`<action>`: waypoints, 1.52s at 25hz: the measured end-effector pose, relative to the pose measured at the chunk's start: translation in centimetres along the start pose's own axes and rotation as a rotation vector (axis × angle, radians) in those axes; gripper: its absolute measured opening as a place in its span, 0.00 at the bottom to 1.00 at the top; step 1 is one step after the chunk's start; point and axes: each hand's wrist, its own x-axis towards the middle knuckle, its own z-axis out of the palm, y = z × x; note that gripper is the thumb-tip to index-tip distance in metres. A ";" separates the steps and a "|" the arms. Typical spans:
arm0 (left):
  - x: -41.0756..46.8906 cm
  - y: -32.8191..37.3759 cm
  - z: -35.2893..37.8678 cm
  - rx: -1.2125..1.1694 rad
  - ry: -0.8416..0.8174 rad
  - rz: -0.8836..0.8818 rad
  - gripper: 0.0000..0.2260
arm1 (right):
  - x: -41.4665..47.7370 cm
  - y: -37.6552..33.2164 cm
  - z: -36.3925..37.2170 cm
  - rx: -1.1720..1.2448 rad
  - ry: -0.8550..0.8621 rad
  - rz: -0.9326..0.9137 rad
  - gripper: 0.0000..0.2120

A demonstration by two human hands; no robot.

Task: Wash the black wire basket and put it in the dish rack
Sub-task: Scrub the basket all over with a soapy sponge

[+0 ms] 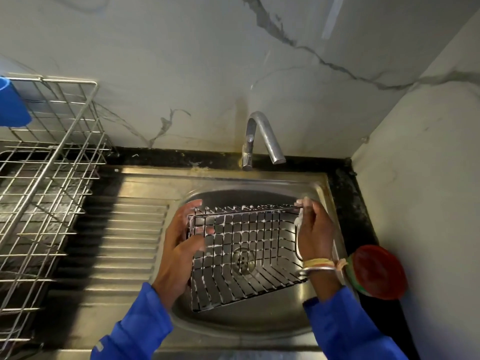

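Observation:
The black wire basket [246, 253] is held over the steel sink bowl [259, 323], its wires flecked with white suds. My left hand [179, 245] grips its left end, thumb over the rim. My right hand [311, 229] pinches the far right corner of the rim, with white foam or a soapy scrubber under the fingers. The dish rack [46, 193], a steel wire frame, stands at the left on the black counter.
The tap [262, 139] rises behind the sink, and no water runs from it. A ribbed drainboard [122, 245] lies between sink and rack. A red-lidded container [376, 271] sits at the sink's right edge. A blue cup [10, 102] hangs at the rack's top left.

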 end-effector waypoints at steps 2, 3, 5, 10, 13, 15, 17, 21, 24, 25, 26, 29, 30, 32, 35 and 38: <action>-0.1 0.1 0.2 -0.020 0.042 0.057 0.30 | 0.6 0.7 0.4 0.132 -0.020 0.161 0.15; -0.1 0.1 0.1 -0.047 0.079 0.084 0.28 | 0.3 1.2 0.3 0.155 -0.060 0.198 0.15; -0.2 -0.1 -0.1 -0.146 0.180 0.105 0.26 | -1.8 2.0 0.3 0.098 -0.160 0.190 0.12; 0.1 0.1 -0.8 -0.228 0.311 0.089 0.30 | -5.3 3.5 0.6 0.223 -0.215 0.351 0.09; -0.1 0.4 -0.5 -0.194 0.248 0.077 0.30 | -3.3 2.6 1.0 0.135 -0.139 0.294 0.12; -0.1 0.7 -0.4 -0.154 0.226 0.113 0.31 | -2.6 2.7 1.3 0.100 -0.172 0.248 0.14; -0.1 1.1 -0.3 -0.136 0.232 0.179 0.30 | -3.1 3.1 1.6 0.041 -0.179 0.255 0.15; -0.5 1.1 0.5 -0.180 0.301 0.263 0.27 | -6.4 2.2 2.2 0.453 -0.150 0.402 0.18; -0.7 0.1 0.6 -0.185 0.286 0.270 0.28 | -4.7 0.9 2.9 0.693 -0.087 0.601 0.10; -1.0 -0.1 0.8 -0.177 0.277 0.277 0.29 | -3.6 0.7 3.2 0.733 -0.035 0.654 0.09; -1.6 -0.2 1.2 -0.164 0.270 0.293 0.29 | -2.6 0.5 3.3 0.762 0.018 0.701 0.11; -3.3 -0.9 2.8 -0.117 0.262 0.345 0.29 | -1.7 -0.1 3.3 0.832 0.063 0.778 0.17; -3.7 -1.4 2.9 -0.114 0.243 0.343 0.28 | -1.8 -0.4 3.2 0.840 0.082 0.774 0.17; -3.6 -2.0 2.0 -0.076 0.192 0.268 0.29 | -1.7 -0.1 2.9 0.838 0.148 0.733 0.15; -2.1 -1.0 -1.0 -0.111 -0.008 -0.054 0.36 | -0.4 0.3 2.3 0.791 0.111 0.639 0.12; 0.0 0.6 -2.6 0.075 -0.182 -0.323 0.42 | 1.2 0.2 2.1 0.684 0.013 0.530 0.11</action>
